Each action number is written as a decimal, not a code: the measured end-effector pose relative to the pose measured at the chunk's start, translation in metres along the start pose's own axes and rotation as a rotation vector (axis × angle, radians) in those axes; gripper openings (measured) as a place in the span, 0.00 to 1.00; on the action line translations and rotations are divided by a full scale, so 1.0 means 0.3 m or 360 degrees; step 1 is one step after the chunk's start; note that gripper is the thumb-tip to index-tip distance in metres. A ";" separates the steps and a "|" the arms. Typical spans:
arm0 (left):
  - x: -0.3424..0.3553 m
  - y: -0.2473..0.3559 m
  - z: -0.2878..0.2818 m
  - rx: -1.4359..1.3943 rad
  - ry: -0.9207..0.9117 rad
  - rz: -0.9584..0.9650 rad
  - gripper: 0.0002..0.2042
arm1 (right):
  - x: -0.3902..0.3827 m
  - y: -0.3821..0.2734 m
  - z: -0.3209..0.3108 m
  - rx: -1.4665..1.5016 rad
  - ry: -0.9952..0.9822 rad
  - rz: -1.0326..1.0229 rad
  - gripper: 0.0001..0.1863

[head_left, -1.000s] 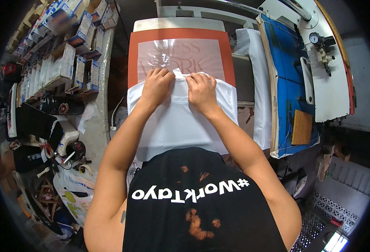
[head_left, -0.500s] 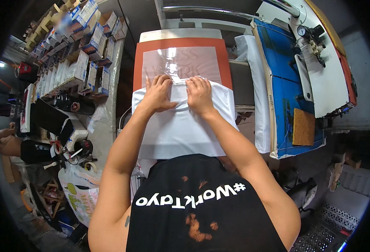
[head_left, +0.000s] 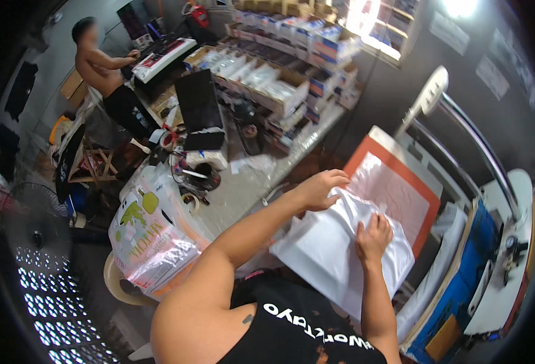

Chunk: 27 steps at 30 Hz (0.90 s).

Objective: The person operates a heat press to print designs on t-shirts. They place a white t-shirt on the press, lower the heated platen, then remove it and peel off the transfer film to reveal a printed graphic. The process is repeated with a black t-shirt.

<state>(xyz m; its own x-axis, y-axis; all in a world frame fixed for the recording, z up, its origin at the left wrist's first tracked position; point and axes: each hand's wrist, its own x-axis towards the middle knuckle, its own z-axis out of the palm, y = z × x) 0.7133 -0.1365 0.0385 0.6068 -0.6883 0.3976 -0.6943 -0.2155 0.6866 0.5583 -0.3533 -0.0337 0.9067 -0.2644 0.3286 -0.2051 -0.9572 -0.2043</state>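
A smooth white cloth (head_left: 334, 249) is drawn over the near part of a flat press bed, its far edge gathered in folds. Beyond that edge, a translucent sheet (head_left: 387, 193) with faint lettering lies on an orange-red pad (head_left: 424, 209). My left hand (head_left: 323, 190) grips the cloth near its far left corner, with bent fingers beside the pad's left edge. Across the cloth's right half lies my right hand (head_left: 375, 235), fingers apart and pointing at the folded edge. A pale tag-like piece sits just past those fingertips.
At left, a cluttered table (head_left: 243, 197) carries stacked boxes (head_left: 261, 76), a black screen (head_left: 199, 100) and a black mug. A filled plastic bag (head_left: 146, 227) stands nearer me. A blue-topped board (head_left: 455, 279) is at right. Another person (head_left: 107, 73) works at the far left.
My view has swung to the left, bringing in more of the table and the other person. My hands have moved farther apart; the right one has spread its fingers on the cloth.
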 end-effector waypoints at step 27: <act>0.206 -1.498 -1.853 0.0216 0.1394 -0.1410 0.10 | 0.054 -0.085 0.113 -0.0383 -0.0002 0.0206 0.23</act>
<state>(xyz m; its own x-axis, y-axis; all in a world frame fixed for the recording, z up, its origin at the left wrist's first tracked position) 1.2779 0.3029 0.0929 0.9018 0.4094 0.1384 0.0806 -0.4739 0.8769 0.5907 -0.3293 -0.0543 0.8677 -0.3861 0.3131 -0.4007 -0.9160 -0.0194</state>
